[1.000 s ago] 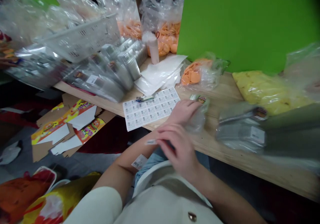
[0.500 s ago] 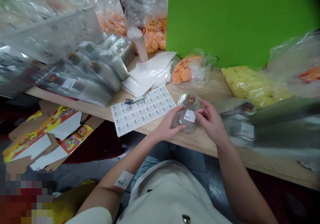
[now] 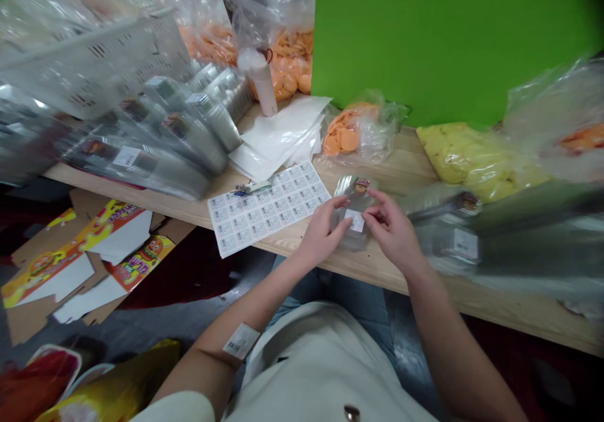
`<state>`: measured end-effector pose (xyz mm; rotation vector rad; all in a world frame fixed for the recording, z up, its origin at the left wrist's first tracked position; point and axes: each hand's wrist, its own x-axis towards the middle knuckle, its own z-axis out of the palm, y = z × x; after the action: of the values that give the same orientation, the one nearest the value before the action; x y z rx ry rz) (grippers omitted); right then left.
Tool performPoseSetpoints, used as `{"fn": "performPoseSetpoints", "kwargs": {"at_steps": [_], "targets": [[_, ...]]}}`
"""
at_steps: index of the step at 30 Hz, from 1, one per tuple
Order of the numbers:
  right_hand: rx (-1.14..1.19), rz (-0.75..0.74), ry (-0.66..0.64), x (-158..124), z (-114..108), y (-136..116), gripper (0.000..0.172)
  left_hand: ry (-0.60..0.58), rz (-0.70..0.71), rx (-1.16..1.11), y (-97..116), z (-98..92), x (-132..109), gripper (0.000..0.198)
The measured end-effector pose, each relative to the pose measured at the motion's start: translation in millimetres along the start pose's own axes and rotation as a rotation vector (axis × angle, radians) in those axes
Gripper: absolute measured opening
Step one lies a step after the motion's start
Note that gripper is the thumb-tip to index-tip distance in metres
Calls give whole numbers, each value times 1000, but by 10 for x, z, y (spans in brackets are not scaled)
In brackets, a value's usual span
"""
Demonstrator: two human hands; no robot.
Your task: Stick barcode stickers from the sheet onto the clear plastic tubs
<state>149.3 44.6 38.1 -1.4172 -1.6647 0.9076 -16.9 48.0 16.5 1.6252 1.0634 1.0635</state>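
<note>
A clear plastic box with a burger sticker at its far end lies on the table in front of me. My left hand grips its left side, the thumb reaching onto a white barcode label on top of the box. My right hand is closed, its fingertips pinching the right edge of that label. To the left lies a sheet of barcode labels. One more white label sticks to my left forearm.
Stacked plastic boxes and a white basket stand at left; more boxes are at right. Behind are a bag of orange discs, a yellow bag, white papers and a bottle. Printed cartons lie lower left.
My left thumb has moved from the box's near side up onto the label. My right hand has shifted slightly left, still at the label's edge.
</note>
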Motion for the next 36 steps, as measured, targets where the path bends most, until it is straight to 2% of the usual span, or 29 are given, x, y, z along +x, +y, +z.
{"fn": "performPoseSetpoints", "kwargs": {"at_steps": [2,5,6,7,8,10,12,16,17,18,20,22,24,27,29,31,33,36], "targets": [[-171,-11,56,-45,-7,-43,50,11,-7,19,9,11,8,42],[-479,-23,338,-162,18,-87,51,21,-37,38,18,32,8,46],[-537,-47,412,-205,46,-85,49,27,-44,41,19,42,6,47],[-571,-89,429,-243,86,-75,46,32,-47,38,17,50,7,47],[-593,-143,383,-273,133,-57,45,37,-47,25,13,56,10,45],[-637,-239,210,-300,229,-5,48,53,-53,-23,4,45,24,38],[-675,-262,103,-288,283,48,56,107,-75,-70,9,-15,46,32],[-604,-290,130,-237,210,51,55,350,-173,-67,156,-264,66,28],[-573,-320,155,-238,178,18,53,360,-220,-98,227,-323,61,29],[-547,-356,179,-248,150,-26,50,308,-278,-167,306,-368,54,30],[-520,-432,198,-292,109,-141,46,82,-399,-386,473,-397,40,32],[-531,-494,195,-366,53,-257,42,-118,-488,-596,615,-343,40,34],[-557,-521,209,-456,-79,-323,41,-205,-518,-684,707,-235,63,33],[-606,-438,337,-591,-463,-254,53,-216,-416,-543,743,-80,134,29],[-668,-320,390,-661,-774,-108,55,-119,-314,-408,711,-36,203,26],[-734,-231,339,-706,-1038,65,50,2,-276,-396,650,-37,295,23],[-767,-186,244,-736,-1211,213,45,74,-316,-502,584,-56,404,21],[-735,-146,174,-805,-1315,315,44,144,-445,-729,528,-87,556,16]]}}
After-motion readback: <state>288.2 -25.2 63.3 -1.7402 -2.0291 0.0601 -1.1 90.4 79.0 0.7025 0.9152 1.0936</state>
